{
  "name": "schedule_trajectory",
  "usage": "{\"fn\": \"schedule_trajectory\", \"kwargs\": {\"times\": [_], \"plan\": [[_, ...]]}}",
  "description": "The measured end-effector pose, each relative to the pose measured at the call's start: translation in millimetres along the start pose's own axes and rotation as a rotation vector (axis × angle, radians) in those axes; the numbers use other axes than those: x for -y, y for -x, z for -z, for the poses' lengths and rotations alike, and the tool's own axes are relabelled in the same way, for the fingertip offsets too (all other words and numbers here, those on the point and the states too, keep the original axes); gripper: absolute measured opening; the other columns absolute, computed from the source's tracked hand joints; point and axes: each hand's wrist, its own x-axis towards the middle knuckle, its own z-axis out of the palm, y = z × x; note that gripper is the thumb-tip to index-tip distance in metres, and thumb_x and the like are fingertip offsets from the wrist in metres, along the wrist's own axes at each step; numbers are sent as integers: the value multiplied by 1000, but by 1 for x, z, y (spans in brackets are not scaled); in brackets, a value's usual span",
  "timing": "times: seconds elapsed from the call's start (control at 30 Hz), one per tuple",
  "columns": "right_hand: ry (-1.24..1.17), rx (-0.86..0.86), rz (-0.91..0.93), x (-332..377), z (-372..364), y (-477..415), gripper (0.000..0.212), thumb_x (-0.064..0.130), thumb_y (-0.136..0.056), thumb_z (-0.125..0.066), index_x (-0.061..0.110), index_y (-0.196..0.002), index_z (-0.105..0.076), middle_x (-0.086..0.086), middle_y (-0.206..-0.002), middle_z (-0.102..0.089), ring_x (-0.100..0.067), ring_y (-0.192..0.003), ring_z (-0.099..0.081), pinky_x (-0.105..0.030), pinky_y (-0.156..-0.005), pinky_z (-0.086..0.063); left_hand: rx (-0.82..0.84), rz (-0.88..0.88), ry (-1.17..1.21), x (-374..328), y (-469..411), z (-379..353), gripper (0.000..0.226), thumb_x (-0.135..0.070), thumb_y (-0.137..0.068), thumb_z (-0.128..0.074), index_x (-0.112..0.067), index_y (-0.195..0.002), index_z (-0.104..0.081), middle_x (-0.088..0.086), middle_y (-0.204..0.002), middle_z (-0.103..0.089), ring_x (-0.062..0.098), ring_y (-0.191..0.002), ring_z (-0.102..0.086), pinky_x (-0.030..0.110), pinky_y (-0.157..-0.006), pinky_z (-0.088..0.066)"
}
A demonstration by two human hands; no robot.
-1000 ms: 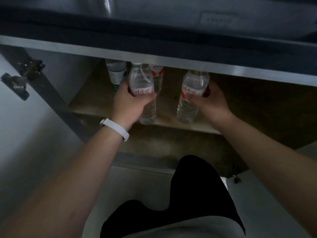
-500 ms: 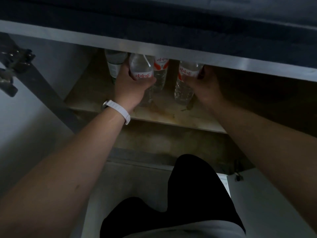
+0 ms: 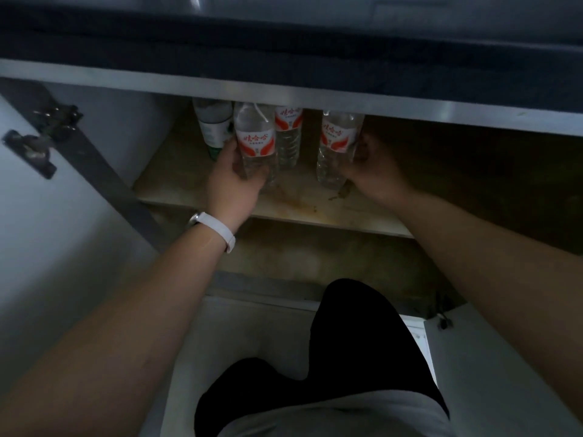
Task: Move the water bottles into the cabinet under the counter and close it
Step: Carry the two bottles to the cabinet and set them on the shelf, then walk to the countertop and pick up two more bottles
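Observation:
Inside the open cabinet, two clear water bottles with red and white labels stand upright on the wooden shelf (image 3: 303, 206). My left hand (image 3: 232, 184), a white band on its wrist, curls round the lower part of the left bottle (image 3: 255, 141). Around the right side of the right bottle (image 3: 335, 143) wrap the fingers of my right hand (image 3: 375, 173). Behind these stand a third red-labelled bottle (image 3: 287, 134) and a green-labelled bottle (image 3: 214, 127). The cabinet's top rail hides every bottle's cap.
The grey top rail of the cabinet (image 3: 315, 97) runs under the dark counter edge. The left door (image 3: 34, 216) is swung open, its hinge (image 3: 38, 143) showing. The open right door (image 3: 504, 373) is at lower right. My knee in dark cloth (image 3: 347, 357) is in front of the opening.
Both bottles went deeper onto the shelf and now stand on it. My hands have slipped lower on the bottles since half a second ago.

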Motion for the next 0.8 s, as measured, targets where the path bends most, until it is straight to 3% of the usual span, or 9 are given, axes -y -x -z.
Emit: {"fn": "schedule_trajectory", "kwargs": {"times": [0.1, 0.2, 0.4, 0.53, 0.63, 0.8], "plan": [[19, 33, -35, -8, 6, 13, 57, 37, -88, -69, 32, -138, -44, 10, -137, -52, -9, -122, -52, -26, -89, -46, 8, -38, -69, 6, 21, 4, 57, -33, -89, -74, -36, -140, -49, -16, -136, -57, 8, -129, -52, 40, -109, -44], [54, 83, 2, -12, 6, 29, 54, 41, -90, -66, 31, -139, -45, 10, -138, -53, -11, -122, -52, -24, -87, -44, 36, -67, -137, 11, 40, 8, 56, -35, -90, -72, -35, -141, -48, -22, -135, -54, 4, -130, -49, 38, -111, -43], [442, 113, 99, 3, 17, 84, 57, 53, -92, -54, 31, -143, -41, 0, -137, -52, -20, -119, -53, -31, -89, -45, 95, -144, -411, -11, 97, 23, 58, -33, -93, -67, -22, -147, -48, -7, -140, -53, 9, -128, -44, 23, -101, -32], [569, 205, 167, 38, 37, 135, 56, 50, -92, -53, 22, -141, -47, -6, -134, -53, -28, -121, -49, -37, -92, -44, 194, -150, -552, -45, 135, 52, 56, -39, -92, -65, -9, -139, -56, 12, -138, -59, 30, -128, -51, 34, -106, -40], [682, 281, 139, 78, 61, 172, 56, 53, -93, -47, 22, -140, -45, -5, -139, -49, -28, -125, -45, -42, -99, -43, 280, -176, -602, -82, 156, 81, 56, -43, -90, -60, -10, -135, -60, 12, -136, -60, 32, -125, -54, 44, -105, -45], [815, 369, 86, 173, 100, 225, 57, 52, -98, -40, 25, -147, -35, 0, -149, -39, -25, -135, -35, -42, -106, -34, 383, -226, -702, -168, 187, 141, 49, -35, -93, -65, -10, -134, -61, 11, -136, -59, 31, -125, -52, 40, -101, -43]]}}
